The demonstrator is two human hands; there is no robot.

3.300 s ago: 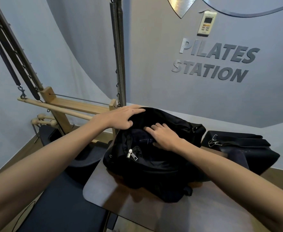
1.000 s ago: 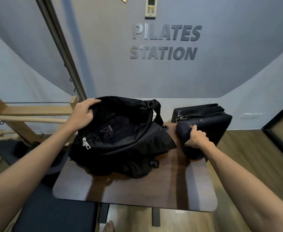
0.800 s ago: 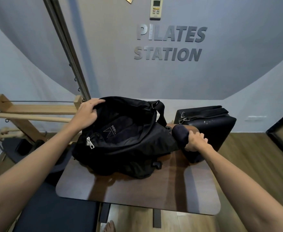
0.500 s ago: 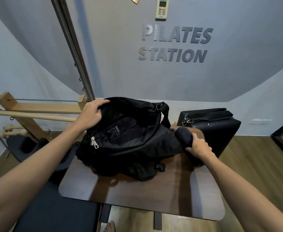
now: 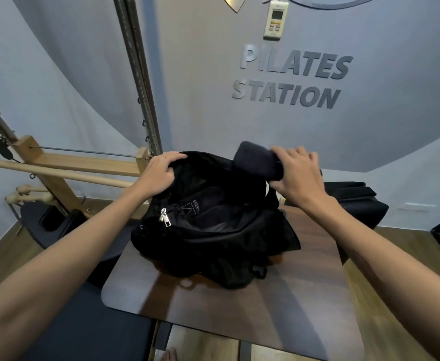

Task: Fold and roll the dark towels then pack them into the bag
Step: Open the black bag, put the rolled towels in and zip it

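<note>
Head view, single camera. Left hand [image 5: 159, 171]: grip curled over the far-left rim of the black bag [image 5: 213, 225], fingers folded onto the fabric edge and holding the mouth open. Right hand [image 5: 298, 175]: grip wrapped around one end of a rolled dark towel [image 5: 258, 160], fingers over the top, thumb underneath. Roll is held clear of the desk [image 5: 239, 303], above the far-right edge of the bag opening, its free end pointing left. Bag sits unzipped on the far half of the brown desk, silver zip pull [image 5: 165, 220] at its left side; dark fabric with a pale printed logo shows inside. Black case [image 5: 357, 201] lies right of the bag, behind the right wrist.
</note>
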